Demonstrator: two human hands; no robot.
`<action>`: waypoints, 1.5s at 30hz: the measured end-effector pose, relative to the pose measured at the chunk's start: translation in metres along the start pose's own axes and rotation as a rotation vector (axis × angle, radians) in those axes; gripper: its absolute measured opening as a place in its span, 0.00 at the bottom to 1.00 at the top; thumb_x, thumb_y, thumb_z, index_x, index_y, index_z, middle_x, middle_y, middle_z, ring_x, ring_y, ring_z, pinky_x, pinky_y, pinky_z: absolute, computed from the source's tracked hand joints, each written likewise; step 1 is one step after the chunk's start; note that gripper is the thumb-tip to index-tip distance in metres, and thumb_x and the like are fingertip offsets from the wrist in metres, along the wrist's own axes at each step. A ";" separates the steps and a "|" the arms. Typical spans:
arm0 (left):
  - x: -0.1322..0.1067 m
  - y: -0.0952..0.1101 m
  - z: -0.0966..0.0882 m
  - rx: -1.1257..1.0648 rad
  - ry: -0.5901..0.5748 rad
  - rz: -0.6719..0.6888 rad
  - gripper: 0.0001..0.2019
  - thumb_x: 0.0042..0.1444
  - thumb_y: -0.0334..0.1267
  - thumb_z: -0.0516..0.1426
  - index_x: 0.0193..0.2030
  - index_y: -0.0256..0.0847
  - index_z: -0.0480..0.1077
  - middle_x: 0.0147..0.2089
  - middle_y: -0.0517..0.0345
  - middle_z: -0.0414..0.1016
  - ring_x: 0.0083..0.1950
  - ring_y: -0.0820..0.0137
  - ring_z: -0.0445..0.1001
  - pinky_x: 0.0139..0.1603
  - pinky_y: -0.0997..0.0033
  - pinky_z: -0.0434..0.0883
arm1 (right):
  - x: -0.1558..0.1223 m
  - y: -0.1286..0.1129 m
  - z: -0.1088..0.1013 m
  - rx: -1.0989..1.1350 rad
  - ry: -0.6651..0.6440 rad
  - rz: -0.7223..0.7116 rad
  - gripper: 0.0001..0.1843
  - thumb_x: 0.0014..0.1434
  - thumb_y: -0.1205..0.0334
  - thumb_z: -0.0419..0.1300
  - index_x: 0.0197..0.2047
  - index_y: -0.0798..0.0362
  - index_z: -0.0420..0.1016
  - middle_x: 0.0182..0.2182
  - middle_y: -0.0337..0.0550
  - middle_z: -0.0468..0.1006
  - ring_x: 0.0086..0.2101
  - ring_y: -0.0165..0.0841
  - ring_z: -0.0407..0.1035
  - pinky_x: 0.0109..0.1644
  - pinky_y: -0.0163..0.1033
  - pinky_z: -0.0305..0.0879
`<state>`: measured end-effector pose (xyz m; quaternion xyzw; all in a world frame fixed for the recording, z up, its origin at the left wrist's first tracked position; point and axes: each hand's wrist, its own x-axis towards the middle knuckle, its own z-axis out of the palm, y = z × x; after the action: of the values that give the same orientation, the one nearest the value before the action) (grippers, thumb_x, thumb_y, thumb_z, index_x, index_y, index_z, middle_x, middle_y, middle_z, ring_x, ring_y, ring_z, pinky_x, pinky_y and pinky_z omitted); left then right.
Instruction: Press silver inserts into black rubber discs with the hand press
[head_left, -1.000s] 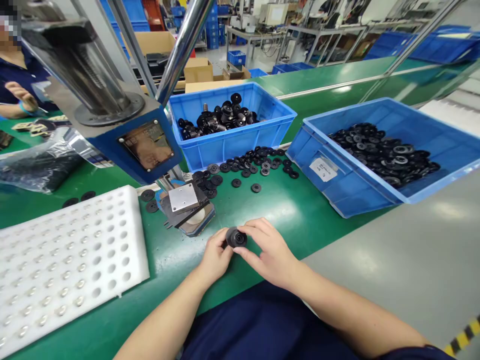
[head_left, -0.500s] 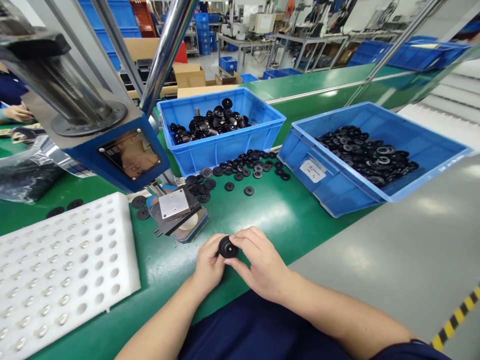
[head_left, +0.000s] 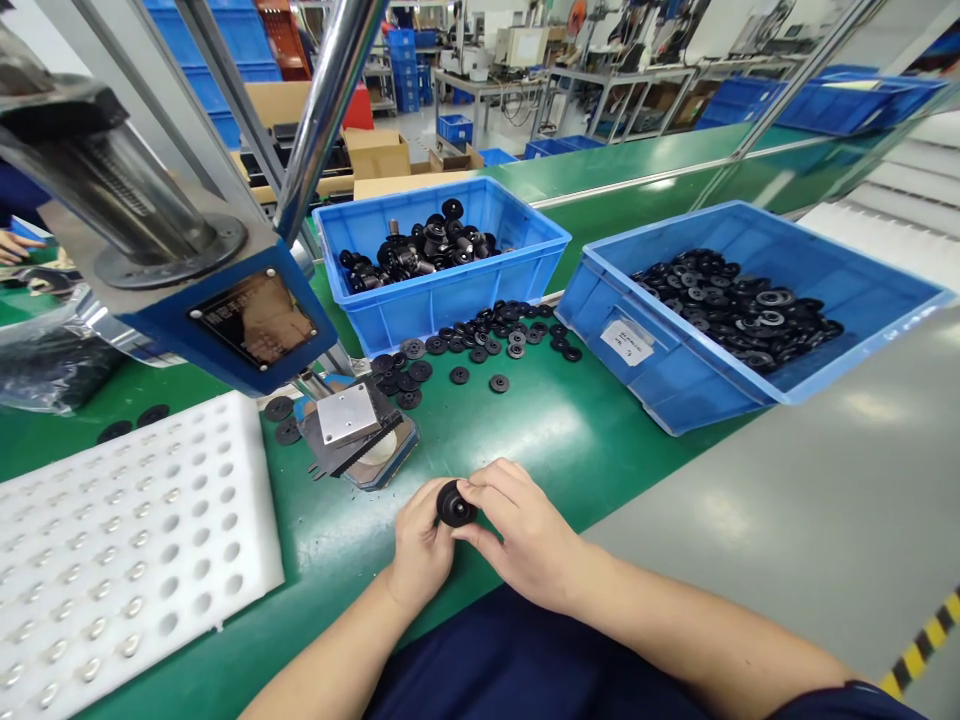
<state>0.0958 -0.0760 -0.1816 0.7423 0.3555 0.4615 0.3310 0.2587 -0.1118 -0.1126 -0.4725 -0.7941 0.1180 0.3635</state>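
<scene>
A round black stepped part with a small hole at its centre (head_left: 456,505) is sitting between my two hands, just above the near edge of the green table (head_left: 562,430). My left hand (head_left: 421,535) is gripping it from the left, with some of its fingers hidden behind the part. My right hand (head_left: 529,530) is pinching it from the other side between thumb and fingertips. The hands are nearly meeting around it, and its open face is pointing up toward me.

Beyond my left hand, a blue and bare-metal machine (head_left: 255,320) is standing toward the far edge, with a square silver plate (head_left: 349,412) on its base. A thick white block with rows of round holes (head_left: 259,550) is lying on the left of the table; many holes are holding small shiny pieces. Loose black discs (head_left: 493,345) are lying spread in front of a blue plastic bin (head_left: 465,290) near the far edge, which is holding black and metallic parts. A second, tilted blue plastic bin (head_left: 675,385) is standing by the near edge to the right, holding more black discs.
</scene>
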 end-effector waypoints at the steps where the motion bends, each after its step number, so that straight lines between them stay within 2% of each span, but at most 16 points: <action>1: 0.000 0.000 0.000 0.005 -0.007 -0.009 0.13 0.66 0.42 0.52 0.44 0.40 0.76 0.39 0.49 0.80 0.39 0.63 0.79 0.41 0.66 0.76 | 0.000 0.001 0.000 -0.001 -0.004 0.008 0.10 0.66 0.63 0.59 0.49 0.56 0.69 0.40 0.49 0.75 0.40 0.38 0.65 0.44 0.46 0.67; 12: -0.005 -0.005 0.005 0.034 -0.031 -0.069 0.13 0.64 0.45 0.54 0.45 0.39 0.75 0.39 0.49 0.80 0.39 0.62 0.79 0.40 0.65 0.75 | -0.003 0.010 0.003 -0.012 -0.032 0.058 0.10 0.65 0.63 0.61 0.49 0.57 0.69 0.40 0.50 0.74 0.40 0.38 0.66 0.45 0.47 0.66; 16: -0.001 0.007 0.009 0.053 -0.063 -0.200 0.13 0.63 0.45 0.55 0.42 0.38 0.75 0.37 0.49 0.81 0.37 0.63 0.78 0.39 0.66 0.73 | -0.003 0.020 -0.003 0.037 -0.050 0.159 0.11 0.65 0.59 0.61 0.47 0.56 0.70 0.39 0.49 0.75 0.41 0.38 0.67 0.46 0.48 0.65; 20: 0.005 0.026 0.005 -0.027 -0.095 -0.392 0.12 0.59 0.44 0.58 0.40 0.38 0.75 0.31 0.54 0.78 0.31 0.68 0.73 0.34 0.70 0.70 | -0.002 0.035 -0.012 0.249 -0.053 0.276 0.18 0.66 0.48 0.58 0.48 0.53 0.72 0.38 0.47 0.76 0.41 0.38 0.68 0.48 0.46 0.66; 23: 0.011 0.044 -0.010 -0.109 -0.076 -0.523 0.12 0.56 0.44 0.61 0.39 0.37 0.75 0.30 0.56 0.77 0.29 0.70 0.71 0.33 0.72 0.69 | -0.003 0.050 -0.010 0.452 -0.043 0.410 0.26 0.67 0.41 0.50 0.53 0.53 0.72 0.37 0.46 0.76 0.38 0.36 0.71 0.44 0.43 0.69; 25: 0.016 0.059 -0.026 -0.165 -0.033 -0.583 0.13 0.54 0.45 0.63 0.38 0.37 0.75 0.29 0.57 0.76 0.28 0.71 0.70 0.31 0.73 0.68 | -0.005 0.062 -0.002 0.550 -0.059 0.511 0.30 0.68 0.38 0.44 0.50 0.54 0.74 0.35 0.45 0.77 0.34 0.34 0.71 0.40 0.41 0.70; 27: 0.024 0.076 -0.047 -0.205 0.041 -0.608 0.13 0.52 0.46 0.64 0.37 0.37 0.76 0.27 0.58 0.75 0.27 0.73 0.69 0.29 0.74 0.68 | -0.007 0.074 0.009 0.543 -0.059 0.559 0.33 0.67 0.35 0.43 0.47 0.53 0.77 0.34 0.46 0.78 0.33 0.35 0.72 0.37 0.40 0.71; 32: 0.055 0.111 -0.106 -0.135 0.303 -0.536 0.14 0.45 0.42 0.69 0.37 0.38 0.78 0.26 0.60 0.75 0.26 0.75 0.67 0.30 0.76 0.68 | -0.012 0.094 0.029 0.322 0.070 0.473 0.31 0.64 0.33 0.48 0.38 0.50 0.79 0.36 0.48 0.81 0.35 0.40 0.76 0.41 0.43 0.73; 36: 0.085 0.116 -0.141 -0.072 0.419 -0.527 0.16 0.40 0.40 0.70 0.36 0.38 0.79 0.27 0.60 0.76 0.26 0.75 0.67 0.31 0.76 0.68 | -0.015 0.095 0.033 0.258 0.091 0.382 0.30 0.66 0.34 0.47 0.38 0.49 0.79 0.33 0.46 0.81 0.30 0.37 0.75 0.37 0.42 0.73; 39: 0.104 0.109 -0.149 -0.044 0.409 -0.512 0.16 0.37 0.41 0.71 0.34 0.36 0.78 0.28 0.60 0.74 0.28 0.75 0.68 0.31 0.76 0.66 | -0.016 0.094 0.034 0.224 0.108 0.337 0.30 0.67 0.35 0.46 0.38 0.49 0.78 0.31 0.46 0.80 0.29 0.36 0.74 0.34 0.41 0.73; 45: 0.124 0.096 -0.142 0.037 0.295 -0.489 0.14 0.36 0.40 0.70 0.29 0.36 0.75 0.26 0.63 0.70 0.29 0.75 0.65 0.31 0.75 0.64 | -0.017 0.094 0.037 0.207 0.111 0.326 0.29 0.68 0.37 0.45 0.38 0.49 0.77 0.31 0.46 0.79 0.29 0.37 0.74 0.35 0.42 0.73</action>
<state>0.0260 -0.0004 0.0032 0.5653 0.5768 0.4643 0.3636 0.3010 -0.0706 -0.1965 -0.5607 -0.6695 0.2302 0.4294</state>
